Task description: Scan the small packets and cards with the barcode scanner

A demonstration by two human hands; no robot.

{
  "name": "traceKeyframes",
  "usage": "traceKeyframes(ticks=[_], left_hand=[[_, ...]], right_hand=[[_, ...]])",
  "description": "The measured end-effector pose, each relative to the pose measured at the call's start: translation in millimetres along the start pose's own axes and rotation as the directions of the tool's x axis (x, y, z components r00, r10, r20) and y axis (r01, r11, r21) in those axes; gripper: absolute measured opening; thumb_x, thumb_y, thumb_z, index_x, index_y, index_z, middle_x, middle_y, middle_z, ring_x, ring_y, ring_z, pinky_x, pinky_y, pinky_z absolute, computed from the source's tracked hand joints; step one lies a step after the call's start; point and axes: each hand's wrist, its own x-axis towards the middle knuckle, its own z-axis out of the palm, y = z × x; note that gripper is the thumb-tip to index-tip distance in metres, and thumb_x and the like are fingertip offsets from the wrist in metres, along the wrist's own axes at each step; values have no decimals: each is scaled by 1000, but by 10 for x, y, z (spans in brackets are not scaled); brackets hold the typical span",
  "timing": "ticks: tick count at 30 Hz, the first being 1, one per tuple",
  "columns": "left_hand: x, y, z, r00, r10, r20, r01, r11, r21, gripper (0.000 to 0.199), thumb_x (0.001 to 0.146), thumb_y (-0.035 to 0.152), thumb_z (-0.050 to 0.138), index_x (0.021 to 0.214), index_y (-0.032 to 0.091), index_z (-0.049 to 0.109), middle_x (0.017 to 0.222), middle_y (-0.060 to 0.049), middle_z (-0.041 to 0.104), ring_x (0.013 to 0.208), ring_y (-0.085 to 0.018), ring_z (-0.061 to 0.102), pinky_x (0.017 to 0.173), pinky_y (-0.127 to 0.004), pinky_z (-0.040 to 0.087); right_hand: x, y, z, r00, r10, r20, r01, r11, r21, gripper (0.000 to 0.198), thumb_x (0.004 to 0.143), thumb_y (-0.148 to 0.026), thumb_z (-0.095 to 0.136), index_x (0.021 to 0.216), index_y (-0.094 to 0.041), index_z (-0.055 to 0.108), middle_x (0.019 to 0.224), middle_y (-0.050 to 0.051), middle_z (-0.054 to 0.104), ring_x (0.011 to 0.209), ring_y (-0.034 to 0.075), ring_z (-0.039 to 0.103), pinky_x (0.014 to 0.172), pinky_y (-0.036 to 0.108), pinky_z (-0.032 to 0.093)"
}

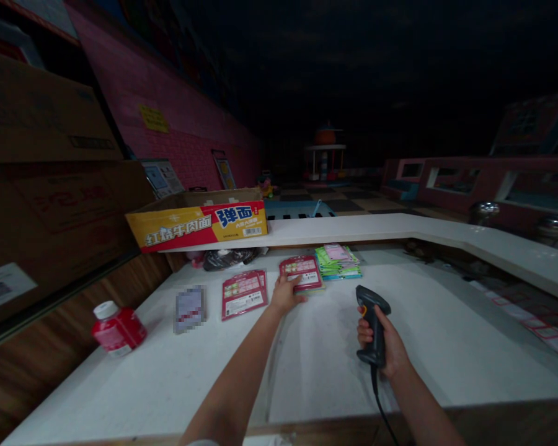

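Head view: right hand [391, 350], grip closed around a corded barcode scanner [376, 331], over the counter [323, 359]. Left hand [286, 295] touches far red-bordered packets [307, 265], left of green packets [340, 267]; whether its grip holds any cannot be told.

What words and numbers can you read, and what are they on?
"红烧牛肉面": yellow-and-red box
"弹面": same box
Too small or blurred to read: the box's smaller print, brown cartons, yellow wall sign, red packets, green packets, red bottle, pixelated card
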Motion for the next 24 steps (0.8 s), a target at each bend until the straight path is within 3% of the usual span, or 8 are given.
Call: traceKeyframes(ticks=[4,9,19,24], left_hand=[[59,-2,10,990,115,77,-120,990,67,63,77,21,71,138,29,56,153,-10,41,147,-25,29,120,-41,22],[101,-125,-36,974,198,112,-206,976,67,65,78,20,70,140,30,54,154,-11,40,145,-27,31,119,-43,24],[25,-158,-50,986,157,54,-159,987,21,84,69,34,79,146,26,46,155,-12,36,146,-28,29,119,-40,25],[-127,-153,-223,988,143,-57,-138,986,92,61,85,40,63,142,24,48,152,-12,39,140,-26,38,115,-38,30]], right_hand=[[-6,-6,16,1000,6,1,-6,1000,-3,33,75,-35,78,96,-18,60,59,-5,52,44,5,46,40,13,40],[-6,-1,23,1000,7,-27,-7,1000,16,29,79,-36,75,97,-18,60,59,-6,52,43,5,44,38,14,39],[-7,2,20,1000,-2,-29,2,1000,9,31,79,-36,75,98,-17,60,60,-5,52,44,5,45,39,14,40],[-38,-2,6,1000,-14,-15,13,999,-33,31,78,-35,76,99,-19,59,61,-5,53,45,6,46,40,14,41]])
